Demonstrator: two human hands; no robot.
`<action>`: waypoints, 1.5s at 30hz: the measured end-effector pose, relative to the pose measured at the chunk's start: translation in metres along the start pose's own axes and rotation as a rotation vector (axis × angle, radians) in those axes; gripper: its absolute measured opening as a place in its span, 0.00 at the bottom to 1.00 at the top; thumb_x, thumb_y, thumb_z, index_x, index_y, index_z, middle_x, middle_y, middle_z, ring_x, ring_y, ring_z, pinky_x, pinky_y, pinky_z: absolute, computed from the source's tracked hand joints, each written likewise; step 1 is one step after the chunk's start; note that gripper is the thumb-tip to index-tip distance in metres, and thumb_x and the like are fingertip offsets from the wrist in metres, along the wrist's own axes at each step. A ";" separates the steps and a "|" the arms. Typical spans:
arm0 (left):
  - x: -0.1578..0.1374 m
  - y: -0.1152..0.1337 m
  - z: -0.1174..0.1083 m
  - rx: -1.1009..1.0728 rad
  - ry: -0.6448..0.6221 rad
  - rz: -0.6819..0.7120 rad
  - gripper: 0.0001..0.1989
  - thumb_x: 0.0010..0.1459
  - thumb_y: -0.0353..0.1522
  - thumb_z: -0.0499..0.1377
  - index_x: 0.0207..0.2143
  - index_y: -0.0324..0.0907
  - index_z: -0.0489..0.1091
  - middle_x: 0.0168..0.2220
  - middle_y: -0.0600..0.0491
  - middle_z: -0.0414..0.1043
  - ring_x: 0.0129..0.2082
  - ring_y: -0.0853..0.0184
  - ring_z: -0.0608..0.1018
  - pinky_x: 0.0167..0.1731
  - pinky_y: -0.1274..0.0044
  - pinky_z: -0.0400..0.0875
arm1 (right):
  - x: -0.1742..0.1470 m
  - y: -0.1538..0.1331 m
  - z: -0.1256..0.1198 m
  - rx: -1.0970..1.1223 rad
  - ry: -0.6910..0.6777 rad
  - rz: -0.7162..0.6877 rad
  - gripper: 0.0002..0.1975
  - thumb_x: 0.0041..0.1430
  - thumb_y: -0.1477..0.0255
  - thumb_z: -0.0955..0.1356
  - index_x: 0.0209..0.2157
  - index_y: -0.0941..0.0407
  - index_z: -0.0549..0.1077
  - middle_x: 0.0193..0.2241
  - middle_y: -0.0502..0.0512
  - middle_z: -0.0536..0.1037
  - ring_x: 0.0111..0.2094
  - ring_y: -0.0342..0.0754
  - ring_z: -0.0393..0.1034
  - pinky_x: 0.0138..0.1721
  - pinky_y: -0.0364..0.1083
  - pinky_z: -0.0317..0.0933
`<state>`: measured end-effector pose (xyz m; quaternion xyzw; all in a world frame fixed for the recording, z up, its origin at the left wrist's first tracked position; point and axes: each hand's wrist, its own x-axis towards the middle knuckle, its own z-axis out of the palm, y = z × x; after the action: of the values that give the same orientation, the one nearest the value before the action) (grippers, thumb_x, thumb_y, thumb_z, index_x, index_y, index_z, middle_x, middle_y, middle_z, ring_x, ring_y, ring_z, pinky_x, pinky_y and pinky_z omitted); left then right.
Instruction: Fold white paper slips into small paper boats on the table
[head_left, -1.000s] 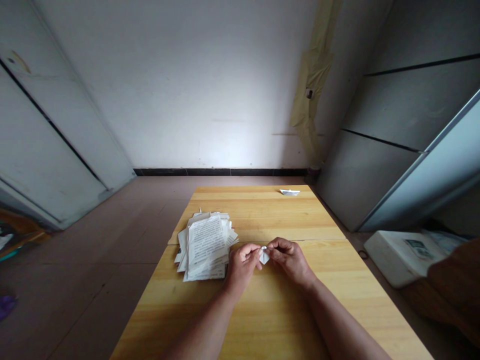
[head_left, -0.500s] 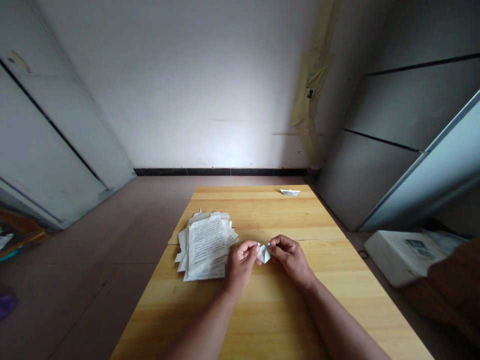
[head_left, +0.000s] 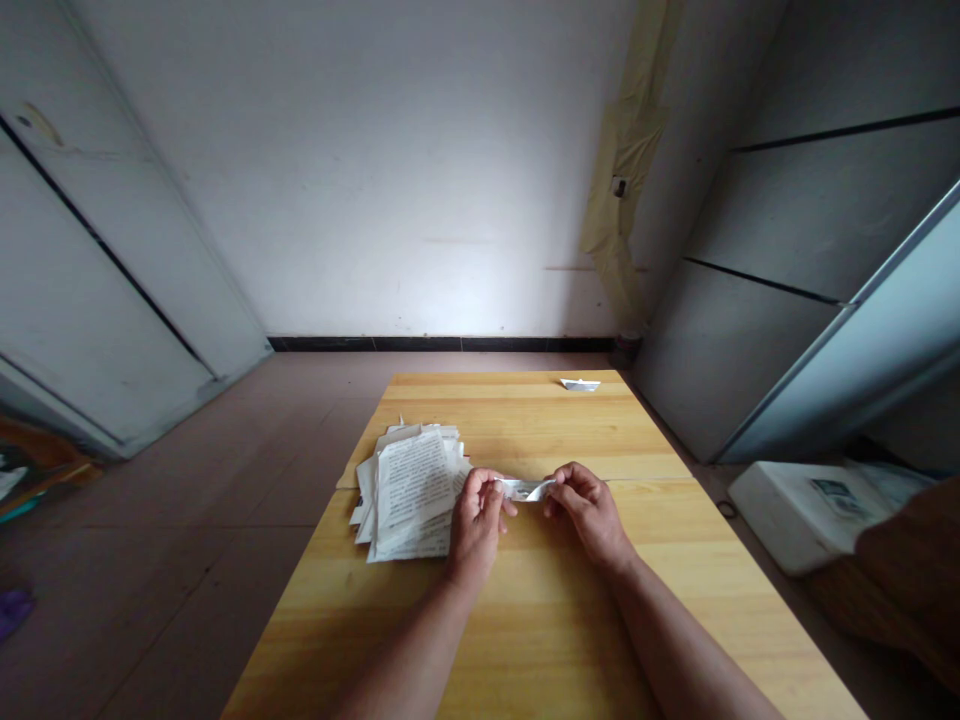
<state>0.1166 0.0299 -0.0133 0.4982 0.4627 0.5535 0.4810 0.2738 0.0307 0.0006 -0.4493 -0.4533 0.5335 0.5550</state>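
Observation:
Between my two hands stretches a small folded piece of white paper (head_left: 526, 490), now long and boat-like. My left hand (head_left: 478, 515) pinches its left end between thumb and fingers. The right end is pinched the same way by my right hand (head_left: 586, 508). Both hands are just above the table, near its middle. Beside my left hand lies a pile of printed paper sheets (head_left: 411, 490), loosely stacked and uneven at the edges. A small folded paper boat (head_left: 580, 385) rests at the table's far right edge.
The wooden table (head_left: 525, 620) has a seam across its middle. A pale wall (head_left: 420, 200) stands behind it, with a grey cabinet (head_left: 757, 300) at right. On the right floor sits a white box (head_left: 795, 510) beside something brown.
The folded paper has gone from a compact diamond shape to a long, wide strip. My hands have drawn apart, each still pinching one end.

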 end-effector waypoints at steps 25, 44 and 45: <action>-0.003 0.000 0.008 -0.434 0.041 -0.151 0.17 0.52 0.38 0.62 0.39 0.43 0.59 0.23 0.58 0.71 0.23 0.70 0.75 0.23 0.80 0.64 | 0.002 0.009 0.009 0.280 0.075 -0.003 0.17 0.47 0.62 0.74 0.28 0.55 0.65 0.17 0.48 0.75 0.18 0.43 0.67 0.24 0.41 0.61; 0.000 0.000 0.004 -0.442 -0.057 -0.256 0.15 0.41 0.32 0.68 0.32 0.36 0.70 0.19 0.57 0.70 0.19 0.75 0.68 0.21 0.81 0.60 | -0.005 0.007 0.007 0.273 -0.091 -0.036 0.11 0.54 0.66 0.71 0.28 0.55 0.65 0.18 0.49 0.75 0.19 0.41 0.66 0.25 0.41 0.59; 0.000 0.000 0.004 -0.449 -0.046 -0.249 0.15 0.41 0.32 0.68 0.31 0.36 0.70 0.19 0.57 0.70 0.19 0.75 0.68 0.21 0.81 0.60 | -0.005 0.007 0.007 0.270 -0.099 -0.034 0.10 0.54 0.66 0.71 0.29 0.55 0.66 0.18 0.48 0.75 0.19 0.41 0.66 0.25 0.41 0.59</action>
<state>0.1205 0.0305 -0.0133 0.3307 0.3747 0.5674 0.6544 0.2655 0.0257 -0.0050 -0.3359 -0.4117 0.6019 0.5962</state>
